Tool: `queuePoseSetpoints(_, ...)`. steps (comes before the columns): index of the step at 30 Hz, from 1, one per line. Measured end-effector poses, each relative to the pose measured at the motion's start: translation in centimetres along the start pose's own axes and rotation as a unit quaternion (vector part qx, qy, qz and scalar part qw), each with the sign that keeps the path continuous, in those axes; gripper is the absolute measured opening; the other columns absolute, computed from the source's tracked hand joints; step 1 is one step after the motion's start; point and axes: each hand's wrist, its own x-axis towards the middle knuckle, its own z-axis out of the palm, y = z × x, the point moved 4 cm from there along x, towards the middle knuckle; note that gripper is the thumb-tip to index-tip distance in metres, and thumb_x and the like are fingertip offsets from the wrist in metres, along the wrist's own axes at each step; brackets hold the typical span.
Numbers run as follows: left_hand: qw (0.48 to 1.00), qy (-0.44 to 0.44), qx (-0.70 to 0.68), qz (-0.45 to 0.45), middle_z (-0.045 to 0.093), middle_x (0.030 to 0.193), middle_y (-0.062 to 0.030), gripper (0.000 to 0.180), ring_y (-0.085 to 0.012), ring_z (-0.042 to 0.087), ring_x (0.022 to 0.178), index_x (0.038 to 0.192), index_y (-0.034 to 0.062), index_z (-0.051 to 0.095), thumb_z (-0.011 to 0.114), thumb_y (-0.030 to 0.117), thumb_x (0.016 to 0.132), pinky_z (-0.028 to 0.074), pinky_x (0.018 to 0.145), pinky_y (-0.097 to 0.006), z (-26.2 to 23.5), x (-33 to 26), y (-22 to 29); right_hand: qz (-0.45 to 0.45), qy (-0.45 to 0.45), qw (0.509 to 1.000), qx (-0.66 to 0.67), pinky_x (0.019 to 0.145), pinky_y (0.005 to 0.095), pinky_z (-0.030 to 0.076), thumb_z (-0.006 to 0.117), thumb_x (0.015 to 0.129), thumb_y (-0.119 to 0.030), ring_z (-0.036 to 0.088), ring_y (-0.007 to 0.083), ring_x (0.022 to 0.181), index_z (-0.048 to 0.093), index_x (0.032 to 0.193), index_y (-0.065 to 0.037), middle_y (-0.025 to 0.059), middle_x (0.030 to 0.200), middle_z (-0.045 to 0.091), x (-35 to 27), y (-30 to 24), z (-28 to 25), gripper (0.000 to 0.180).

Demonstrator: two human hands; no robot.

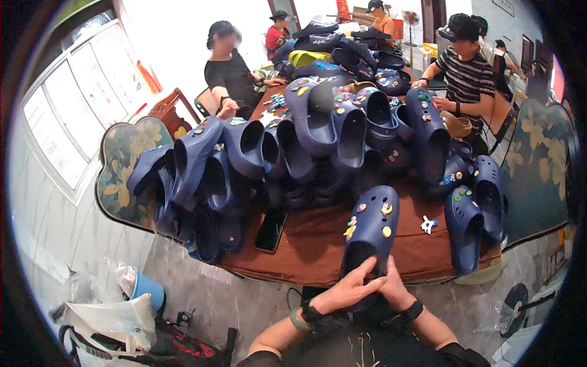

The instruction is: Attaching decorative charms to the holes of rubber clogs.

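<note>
The left hand (pixel 347 289) is resting partly open, fingers outstretched, at the near end of a navy clog (pixel 374 214); the right hand (pixel 397 290) is lying just right of it, its grip too hidden to tell. The clog is pointing away at the worktop (pixel 312 248)'s near edge, a black phone (pixel 271 230) lying left, a small white piece (pixel 429 224) right, piled clogs (pixel 306 107) rising beyond.
</note>
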Motion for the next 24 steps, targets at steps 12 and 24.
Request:
queuePoseSetpoints(12, 0.62, 0.569, 0.466, 0.273, 0.054, 0.122, -0.0165, 0.042, -0.0301, 0.049, 0.113, 0.124, -0.0018, 0.052, 0.065, 0.015, 0.088, 0.038, 0.097, -0.038, -20.1, -4.5, 12.6, 0.012, 0.085, 0.996, 0.012, 0.096, 0.031, 0.042, 0.06, 0.08, 0.002, 0.056, 0.0168, 0.106, 0.047, 0.127, 0.001, 0.007, 0.116, 0.06, 2.5, 2.5, -4.6, 0.049)
queuePoseSetpoints(24, 0.606, 0.557, 0.523, 0.222, 0.051, 0.127, -0.0172, 0.049, -0.031, 0.047, 0.118, 0.128, -0.0014, 0.048, 0.065, 0.019, 0.088, 0.031, 0.105, -0.043, -22.6, -4.6, 13.1, -0.024, 0.101, 0.993, 0.054, 0.1, 0.0294, 0.038, 0.054, 0.093, -0.007, 0.05, 0.0147, 0.114, 0.047, 0.134, 0.002, 0.006, 0.124, 0.058, 0.4, 2.9, -4.5, 0.042)
